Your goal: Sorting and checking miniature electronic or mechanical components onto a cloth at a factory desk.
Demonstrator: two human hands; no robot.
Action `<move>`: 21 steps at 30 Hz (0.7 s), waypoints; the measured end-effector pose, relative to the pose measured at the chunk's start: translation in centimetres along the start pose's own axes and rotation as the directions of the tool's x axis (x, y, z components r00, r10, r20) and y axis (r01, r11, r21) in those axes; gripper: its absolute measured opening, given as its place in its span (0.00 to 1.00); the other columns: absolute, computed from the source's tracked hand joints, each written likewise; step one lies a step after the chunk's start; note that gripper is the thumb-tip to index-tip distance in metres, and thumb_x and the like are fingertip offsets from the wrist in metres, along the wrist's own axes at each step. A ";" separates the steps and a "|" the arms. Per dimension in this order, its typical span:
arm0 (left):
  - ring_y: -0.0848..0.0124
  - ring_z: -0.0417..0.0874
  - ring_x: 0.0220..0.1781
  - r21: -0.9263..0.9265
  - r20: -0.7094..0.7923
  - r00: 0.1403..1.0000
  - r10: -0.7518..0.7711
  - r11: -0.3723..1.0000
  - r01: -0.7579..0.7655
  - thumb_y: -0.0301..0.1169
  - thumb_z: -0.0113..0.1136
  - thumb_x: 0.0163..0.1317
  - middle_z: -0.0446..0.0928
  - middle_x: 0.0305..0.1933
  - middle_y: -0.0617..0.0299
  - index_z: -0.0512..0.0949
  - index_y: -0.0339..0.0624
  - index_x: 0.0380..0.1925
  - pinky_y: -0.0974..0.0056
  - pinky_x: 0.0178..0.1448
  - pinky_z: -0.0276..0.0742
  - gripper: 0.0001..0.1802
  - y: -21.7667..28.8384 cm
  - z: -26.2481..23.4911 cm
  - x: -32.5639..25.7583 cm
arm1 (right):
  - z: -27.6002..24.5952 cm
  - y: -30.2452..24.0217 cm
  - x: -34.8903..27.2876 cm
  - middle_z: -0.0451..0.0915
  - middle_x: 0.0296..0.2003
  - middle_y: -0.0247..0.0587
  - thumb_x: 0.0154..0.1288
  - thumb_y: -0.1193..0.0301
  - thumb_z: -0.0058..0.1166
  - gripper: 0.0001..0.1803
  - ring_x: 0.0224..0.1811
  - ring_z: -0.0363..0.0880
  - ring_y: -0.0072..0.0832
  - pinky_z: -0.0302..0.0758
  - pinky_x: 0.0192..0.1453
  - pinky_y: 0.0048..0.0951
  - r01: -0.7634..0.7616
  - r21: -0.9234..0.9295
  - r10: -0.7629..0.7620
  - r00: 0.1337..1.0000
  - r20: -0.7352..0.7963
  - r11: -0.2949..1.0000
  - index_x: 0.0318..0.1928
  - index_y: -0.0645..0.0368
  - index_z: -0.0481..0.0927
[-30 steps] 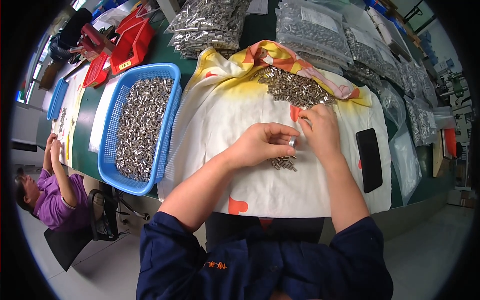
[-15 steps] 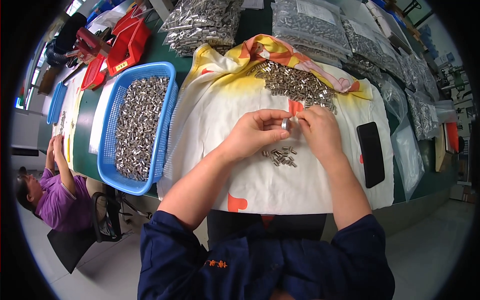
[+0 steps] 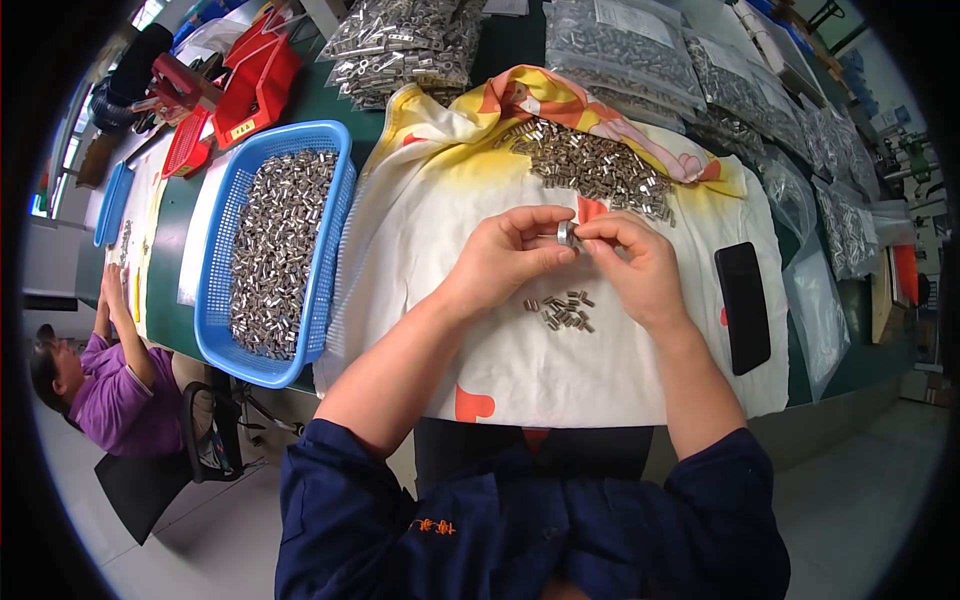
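My left hand (image 3: pixel 505 255) pinches a round silvery metal ring (image 3: pixel 566 234) between thumb and fingers, above the middle of a white and yellow patterned cloth (image 3: pixel 410 320). The fingertips of my right hand (image 3: pixel 642 268) are pressed together right beside the ring; whatever they grip is too small and covered to make out. A small cluster of short metal sleeves (image 3: pixel 566 316) lies on the cloth just below my hands. Beyond them, a larger heap of the same sleeves (image 3: pixel 590 170) rests against the cloth's bunched far edge.
To the left stands a blue plastic basket (image 3: pixel 344 180) filled with metal sleeves. A black phone (image 3: pixel 742 310) lies at the cloth's right side. Clear bags of metal parts (image 3: pixel 625 45) line the back. Red bins (image 3: pixel 262 90) sit far left, near a seated person in purple (image 3: pixel 125 400).
My right hand has turned, and its fingertips have come over to the ring in my left hand. The ring has shifted slightly up and left.
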State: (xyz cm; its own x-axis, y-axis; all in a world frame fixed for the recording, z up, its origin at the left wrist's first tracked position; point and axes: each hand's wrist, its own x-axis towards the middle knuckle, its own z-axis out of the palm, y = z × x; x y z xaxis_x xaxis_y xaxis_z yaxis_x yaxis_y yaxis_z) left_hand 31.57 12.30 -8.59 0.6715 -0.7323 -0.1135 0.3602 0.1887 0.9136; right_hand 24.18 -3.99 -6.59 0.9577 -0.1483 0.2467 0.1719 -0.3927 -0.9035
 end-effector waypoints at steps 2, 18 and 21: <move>0.77 0.78 0.42 0.018 0.026 1.000 -0.017 1.000 0.016 0.21 0.58 0.55 0.76 0.41 0.61 0.68 0.31 0.50 0.73 0.47 0.74 0.22 0.2 0.2 0.0 | 0.0 -0.1 -0.1 0.76 0.33 0.35 0.52 0.84 0.51 0.07 0.35 0.73 0.21 0.69 0.41 0.21 -0.029 0.037 0.029 1.000 0.011 0.999 0.33 0.63 0.77; 0.79 0.78 0.37 0.252 -0.028 1.000 -0.010 0.968 0.016 0.23 0.60 0.54 0.78 0.36 0.62 0.71 0.29 0.48 0.75 0.40 0.74 0.20 0.1 0.5 -0.4 | 0.1 -0.7 -0.3 0.77 0.27 0.38 0.50 0.82 0.54 0.05 0.29 0.76 0.25 0.72 0.34 0.23 0.076 -0.170 -0.075 0.997 0.013 0.982 0.30 0.64 0.77; 0.80 0.77 0.38 0.202 -0.006 0.999 -0.049 0.978 0.049 0.23 0.60 0.54 0.77 0.38 0.62 0.70 0.30 0.49 0.75 0.41 0.75 0.21 0.4 0.6 -0.4 | -0.8 -0.4 -0.1 0.77 0.27 0.35 0.50 0.83 0.54 0.05 0.31 0.74 0.21 0.71 0.37 0.21 -0.015 -0.048 0.018 0.997 0.072 0.999 0.30 0.64 0.77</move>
State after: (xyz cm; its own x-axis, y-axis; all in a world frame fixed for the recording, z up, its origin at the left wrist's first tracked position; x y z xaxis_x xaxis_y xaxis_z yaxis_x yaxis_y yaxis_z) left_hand 31.03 12.27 -7.94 0.6569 -0.7368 -0.1601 0.2541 0.0164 0.9670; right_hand 23.82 -4.55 -6.00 0.9748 -0.0896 0.2042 0.1464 -0.4335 -0.8892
